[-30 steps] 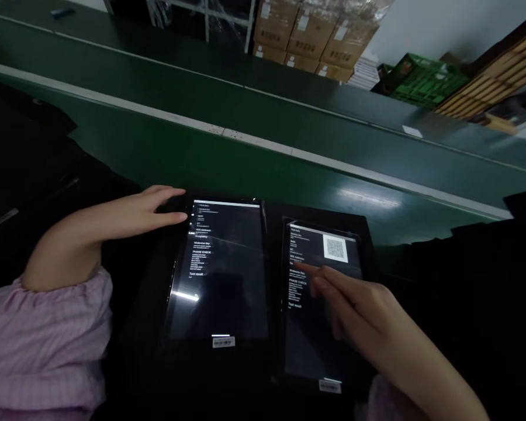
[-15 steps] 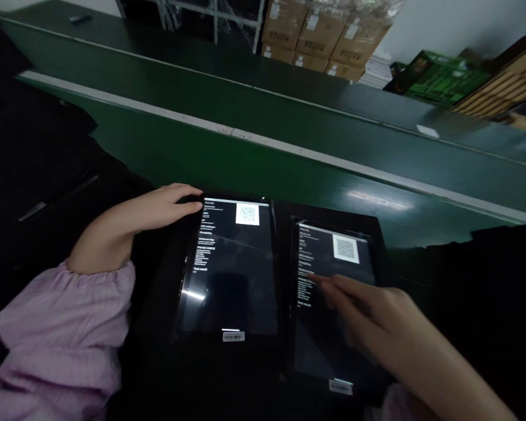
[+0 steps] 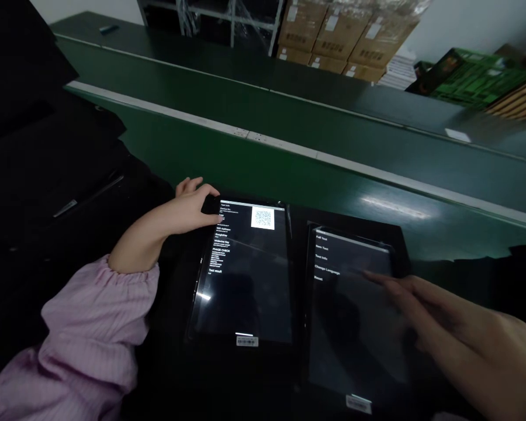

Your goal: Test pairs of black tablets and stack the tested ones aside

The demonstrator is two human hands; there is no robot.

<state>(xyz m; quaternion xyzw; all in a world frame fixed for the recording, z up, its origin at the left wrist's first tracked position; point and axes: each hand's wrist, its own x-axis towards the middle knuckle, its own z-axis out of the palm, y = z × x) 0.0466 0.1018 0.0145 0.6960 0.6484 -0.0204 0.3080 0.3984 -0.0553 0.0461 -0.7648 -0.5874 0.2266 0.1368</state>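
Note:
Two black tablets lie side by side on a dark surface. The left tablet [image 3: 249, 280] shows test info text and a QR code, with a barcode label at its lower edge. My left hand [image 3: 195, 207] is at its upper left corner, thumb and fingers apart, the thumb touching the edge. The right tablet [image 3: 350, 327] shows a short menu list, including "Full Test" and "Reset". My right hand [image 3: 438, 316] is over its right side, index finger stretched toward the screen; whether it touches is unclear.
Beyond the tablets runs a green bench [image 3: 193, 149] with a pale metal strip [image 3: 289, 146]. Further back are cardboard boxes [image 3: 342, 35], a green crate [image 3: 477, 76] and a metal shelf [image 3: 232, 23]. Black material [image 3: 39, 175] covers the left side.
The right tablet's screen has switched from the info page with a QR code to a menu list. My right hand has moved right across it. My left thumb has shifted onto the left tablet's edge.

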